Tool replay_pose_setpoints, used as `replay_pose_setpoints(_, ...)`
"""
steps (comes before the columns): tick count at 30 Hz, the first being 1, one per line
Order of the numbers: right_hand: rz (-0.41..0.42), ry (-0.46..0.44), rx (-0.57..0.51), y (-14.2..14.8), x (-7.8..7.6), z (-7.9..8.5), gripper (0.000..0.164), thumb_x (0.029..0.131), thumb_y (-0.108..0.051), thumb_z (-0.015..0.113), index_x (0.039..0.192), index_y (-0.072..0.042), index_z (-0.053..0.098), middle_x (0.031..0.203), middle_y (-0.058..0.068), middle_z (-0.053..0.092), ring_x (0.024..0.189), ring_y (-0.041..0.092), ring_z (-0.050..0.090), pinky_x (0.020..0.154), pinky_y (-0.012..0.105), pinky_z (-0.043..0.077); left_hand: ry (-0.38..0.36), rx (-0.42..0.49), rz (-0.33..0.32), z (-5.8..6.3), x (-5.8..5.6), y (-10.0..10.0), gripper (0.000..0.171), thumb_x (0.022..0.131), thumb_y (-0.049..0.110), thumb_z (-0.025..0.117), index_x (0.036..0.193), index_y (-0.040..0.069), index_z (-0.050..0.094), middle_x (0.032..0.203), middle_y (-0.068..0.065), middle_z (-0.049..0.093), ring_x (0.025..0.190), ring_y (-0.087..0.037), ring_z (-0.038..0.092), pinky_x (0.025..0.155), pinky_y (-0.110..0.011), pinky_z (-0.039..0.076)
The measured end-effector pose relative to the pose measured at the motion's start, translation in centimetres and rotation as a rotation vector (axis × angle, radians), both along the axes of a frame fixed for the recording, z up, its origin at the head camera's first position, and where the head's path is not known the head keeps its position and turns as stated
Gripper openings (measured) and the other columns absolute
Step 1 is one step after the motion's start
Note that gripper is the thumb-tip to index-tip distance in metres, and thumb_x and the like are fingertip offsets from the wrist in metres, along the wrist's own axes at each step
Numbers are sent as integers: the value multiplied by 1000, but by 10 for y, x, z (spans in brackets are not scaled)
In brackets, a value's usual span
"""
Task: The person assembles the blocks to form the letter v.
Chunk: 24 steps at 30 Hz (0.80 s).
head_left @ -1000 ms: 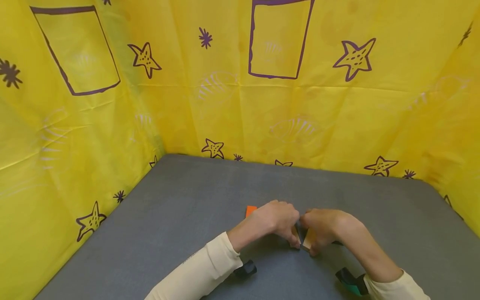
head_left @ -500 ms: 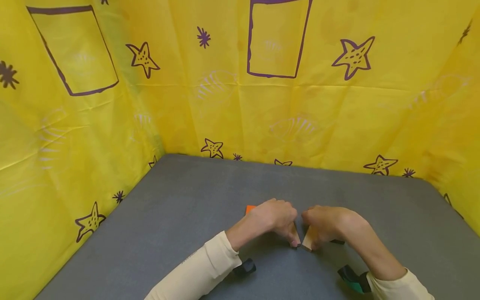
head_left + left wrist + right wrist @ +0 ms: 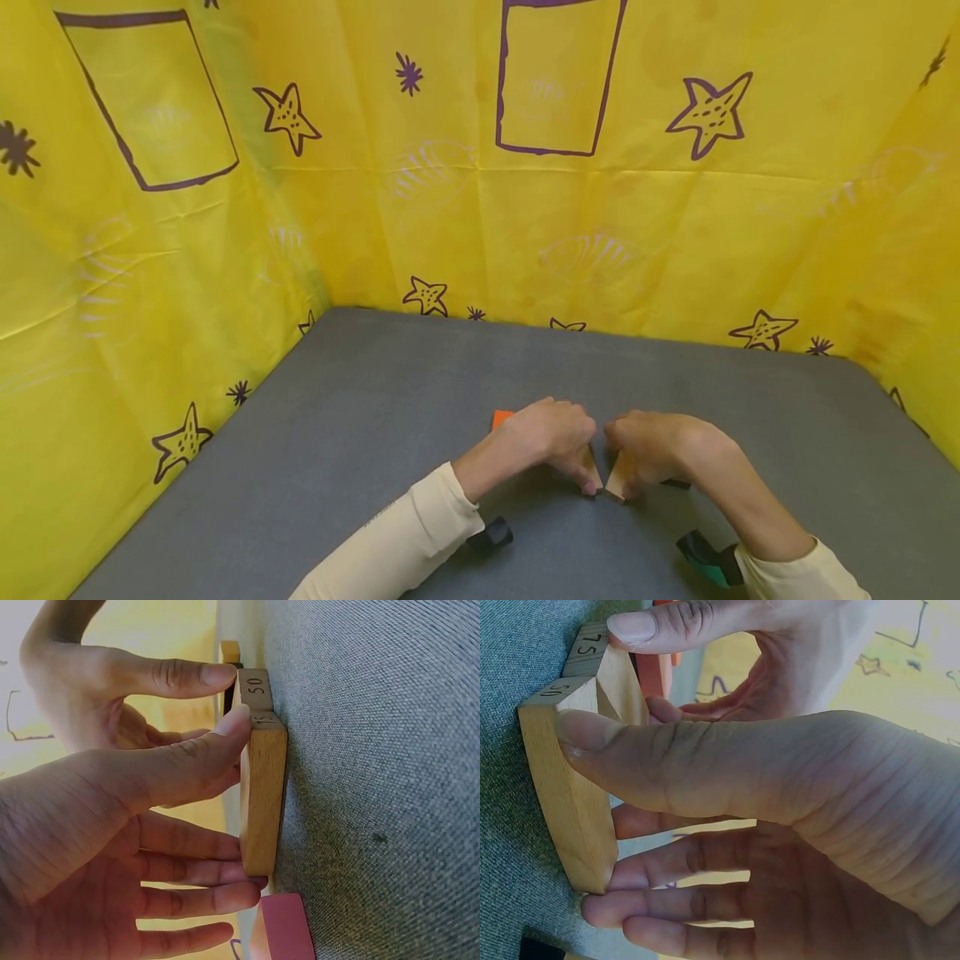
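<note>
My left hand [image 3: 557, 435] pinches a wooden block [image 3: 262, 799] lengthwise, thumb on the near end and fingertips at the far end. That block's grey end reads 75 in the right wrist view. My right hand [image 3: 656, 450] grips a second wooden block [image 3: 566, 799] the same way, its grey end marked 50. Both blocks rest on the grey cloth, angled apart like a V, with their numbered ends close together. Fingers cover much of each block in the head view.
Beyond the left hand lies an orange block [image 3: 501, 418], and a pink block [image 3: 287, 926] shows in the left wrist view. A black-ended piece [image 3: 541, 949] lies near the right fingertips. Dark objects [image 3: 491, 533] sit beside the sleeves. Yellow patterned fabric [image 3: 450, 208] walls the table.
Both hands have shifted very slightly, the right one a little away from the person. The blocks stay in their grip, and the last half second shows almost no movement.
</note>
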State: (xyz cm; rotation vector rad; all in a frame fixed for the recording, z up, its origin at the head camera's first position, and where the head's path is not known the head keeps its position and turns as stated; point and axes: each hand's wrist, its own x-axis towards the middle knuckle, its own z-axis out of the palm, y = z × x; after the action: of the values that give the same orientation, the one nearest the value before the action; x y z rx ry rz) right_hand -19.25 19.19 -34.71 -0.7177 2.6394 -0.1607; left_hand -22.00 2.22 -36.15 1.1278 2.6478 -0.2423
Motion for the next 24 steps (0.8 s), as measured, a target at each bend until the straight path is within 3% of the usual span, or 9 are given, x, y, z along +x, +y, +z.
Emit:
replay_pose_setpoints(10,0,-15,-8,0,-1,0,31,71,-16,91,80,-18,61,79,-5,57,72,13,49,64,29,42,7,-4,15,-2,0,2,47,78,68,82,90,24,73,82,10,57,75,-10,53,73,-30,49)
replay_pose_setpoints(17,16,-33,-8,-1,-3,0,31,72,-16,91,81,-17,62,76,-6,56,68,12,48,61,27,40,-20,-9,18,0,0,1,46,80,66,82,92,23,71,76,9,47,71,-9,49,65,-27,43)
replay_pose_setpoints(24,-6,-42,16,-1,-2,1,34,73,-21,93,87,-18,63,83,-5,58,75,14,50,67,31,44,-29,-4,29,0,1,0,46,79,66,82,90,23,71,76,10,48,70,-9,49,65,-27,43)
